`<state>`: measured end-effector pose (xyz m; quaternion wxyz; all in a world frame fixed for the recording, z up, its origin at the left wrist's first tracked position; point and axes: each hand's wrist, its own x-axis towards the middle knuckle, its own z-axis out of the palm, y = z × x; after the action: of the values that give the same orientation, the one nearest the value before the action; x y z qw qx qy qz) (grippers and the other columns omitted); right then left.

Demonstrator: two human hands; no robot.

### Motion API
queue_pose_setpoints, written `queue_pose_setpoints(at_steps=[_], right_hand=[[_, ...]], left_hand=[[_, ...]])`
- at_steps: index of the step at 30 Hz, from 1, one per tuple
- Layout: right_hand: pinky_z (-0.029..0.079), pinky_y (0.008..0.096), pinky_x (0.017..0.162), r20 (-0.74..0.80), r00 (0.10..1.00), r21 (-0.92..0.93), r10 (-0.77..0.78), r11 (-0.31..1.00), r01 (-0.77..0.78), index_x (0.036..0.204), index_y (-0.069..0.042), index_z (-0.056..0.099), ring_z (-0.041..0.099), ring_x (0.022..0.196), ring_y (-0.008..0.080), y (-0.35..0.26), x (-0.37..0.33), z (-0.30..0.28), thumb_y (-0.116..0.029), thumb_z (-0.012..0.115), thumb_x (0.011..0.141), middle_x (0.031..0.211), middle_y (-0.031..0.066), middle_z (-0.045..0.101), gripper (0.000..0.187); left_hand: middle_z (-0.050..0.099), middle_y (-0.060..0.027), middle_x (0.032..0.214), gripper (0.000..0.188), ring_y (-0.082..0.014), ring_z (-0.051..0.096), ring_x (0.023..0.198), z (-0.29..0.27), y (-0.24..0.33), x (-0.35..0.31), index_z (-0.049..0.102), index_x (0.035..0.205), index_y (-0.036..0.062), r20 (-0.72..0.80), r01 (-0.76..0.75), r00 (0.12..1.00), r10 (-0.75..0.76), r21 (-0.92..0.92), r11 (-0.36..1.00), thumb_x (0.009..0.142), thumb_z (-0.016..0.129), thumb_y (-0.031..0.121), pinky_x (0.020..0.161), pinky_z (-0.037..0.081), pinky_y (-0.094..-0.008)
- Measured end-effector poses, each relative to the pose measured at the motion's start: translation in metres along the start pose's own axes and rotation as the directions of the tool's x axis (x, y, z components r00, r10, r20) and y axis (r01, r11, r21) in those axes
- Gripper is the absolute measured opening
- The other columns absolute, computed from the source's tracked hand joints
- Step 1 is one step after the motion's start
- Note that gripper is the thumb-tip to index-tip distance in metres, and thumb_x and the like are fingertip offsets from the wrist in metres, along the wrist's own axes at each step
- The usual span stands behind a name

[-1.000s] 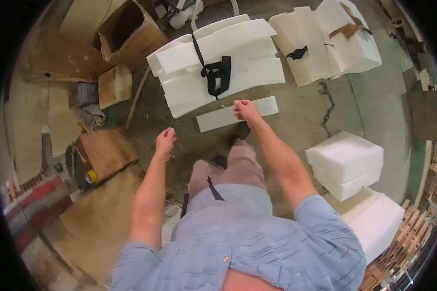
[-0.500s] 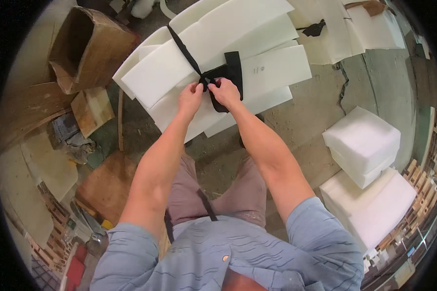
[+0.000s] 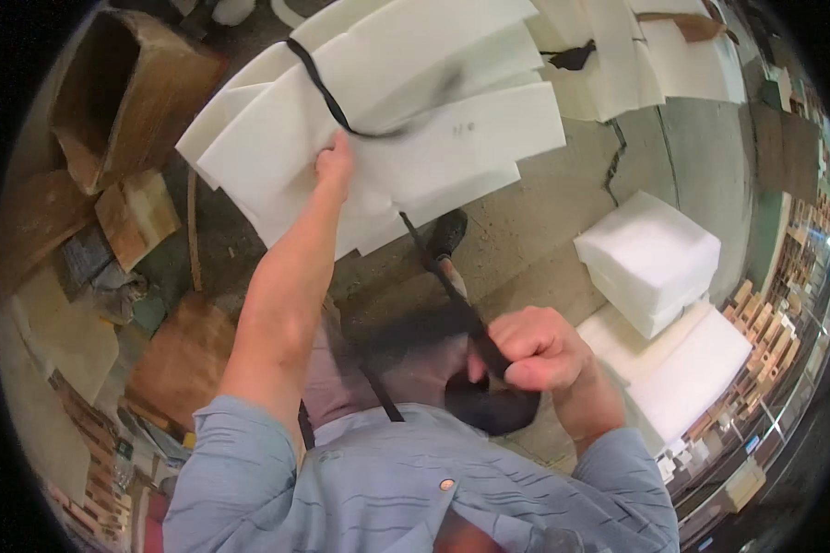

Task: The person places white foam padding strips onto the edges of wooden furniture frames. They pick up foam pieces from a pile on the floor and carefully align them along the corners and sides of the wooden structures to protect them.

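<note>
White foam sheets [image 3: 489, 120] lie in an uneven stack in front of me. A black strap [image 3: 315, 76] crosses their far left part, its loose tail blurred toward the right. At the bend of this strap, my left hand [image 3: 335, 166] is closed, resting against the foam; its fingers are partly hidden. My right hand [image 3: 542, 350] is in a fist around another length of black strap [image 3: 443, 276], which runs from the stack's near edge toward my body. A dark loop of it hangs blurred below the fist.
Two white foam blocks [image 3: 650, 258] sit one on the other at right. An open cardboard box [image 3: 161, 101] stands at far left, near brown boards [image 3: 180, 355]. More foam sheets [image 3: 609, 55] lie at the back right. My shoe [image 3: 448, 232] shows beside the stack.
Both hands were together at the black strap on the foam. My right hand has pulled a length back toward my right side. The gathered part on the stack has come apart, its tail swinging.
</note>
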<state>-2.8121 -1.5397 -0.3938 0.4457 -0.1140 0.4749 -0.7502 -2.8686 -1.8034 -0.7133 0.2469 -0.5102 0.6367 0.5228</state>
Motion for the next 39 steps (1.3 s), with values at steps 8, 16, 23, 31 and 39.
queue_pose_setpoints(at_steps=[8, 16, 23, 31, 39], right_hand=[[0.047, 0.0333, 0.066, -0.576, 0.186, -0.117, 0.796, 0.145, -0.982, 0.086, 0.0, 0.066, 0.06, 0.072, 0.0167, 0.173, -0.256, -0.047, -0.036, 0.063, 0.087, 0.073, 0.0076, 0.063, 0.037], [0.039, 0.0245, 0.057, -0.865, 0.423, 0.138, 0.271, 0.938, -0.319, 0.099, -0.002, 0.061, 0.047, 0.068, 0.0074, 0.262, -0.037, -0.143, -0.03, 0.06, 0.092, 0.076, -0.0004, 0.053, 0.029], [0.047, 0.0377, 0.078, -0.919, 0.066, 0.386, 0.388, 0.922, -0.035, 0.123, 0.007, 0.047, 0.056, 0.097, 0.0254, 0.23, 0.092, -0.199, -0.034, 0.069, 0.081, 0.109, 0.0171, 0.057, 0.062], [0.046, 0.0409, 0.093, -0.887, -0.007, 0.45, 0.462, 0.868, 0.207, 0.131, 0.006, 0.039, 0.055, 0.112, 0.0308, 0.261, 0.105, -0.23, -0.034, 0.08, 0.072, 0.125, 0.0214, 0.053, 0.083], [0.044, 0.0441, 0.097, -0.913, -0.187, 0.404, 0.362, 0.868, -0.29, 0.127, 0.008, 0.041, 0.056, 0.111, 0.0348, 0.195, 0.096, -0.19, -0.049, 0.081, 0.065, 0.121, 0.0232, 0.056, 0.093]], left_hand=[[0.044, -0.0187, 0.14, 0.081, -0.0283, 0.043, 0.128, 0.008, 0.002, 0.009, 0.04, 0.136, -0.008, 0.068, -0.005, 0.998, 0.004, 0.016, 1.0, 0.088, 0.052, 0.057, 0.105, 0.034, -0.0404], [0.061, -0.0201, 0.113, 0.057, -0.0315, 0.059, 0.103, -0.009, -0.011, -0.032, 0.054, 0.118, -0.0019, 0.049, -0.412, 0.888, 0.458, 0.529, 0.742, 0.085, 0.062, 0.043, 0.084, 0.047, -0.0424], [0.061, -0.0201, 0.113, 0.051, -0.0357, 0.056, 0.11, -0.027, 0.003, -0.088, 0.055, 0.119, 0.003, 0.186, -0.31, 0.854, 0.485, 0.932, 0.188, 0.084, 0.063, 0.038, 0.092, 0.043, -0.0449], [0.059, -0.0201, 0.116, 0.054, -0.0354, 0.056, 0.111, -0.042, -0.021, -0.07, 0.051, 0.121, 0.0027, 0.275, -0.372, 0.891, 0.362, 0.898, 0.234, 0.084, 0.063, 0.04, 0.094, 0.042, -0.0448], [0.052, -0.0245, 0.131, 0.071, -0.0361, 0.05, 0.123, -0.029, -0.004, -0.093, 0.039, 0.138, -0.0008, 0.394, -0.44, 0.861, 0.322, 0.894, 0.083, 0.085, 0.063, 0.04, 0.103, 0.039, -0.0423]])
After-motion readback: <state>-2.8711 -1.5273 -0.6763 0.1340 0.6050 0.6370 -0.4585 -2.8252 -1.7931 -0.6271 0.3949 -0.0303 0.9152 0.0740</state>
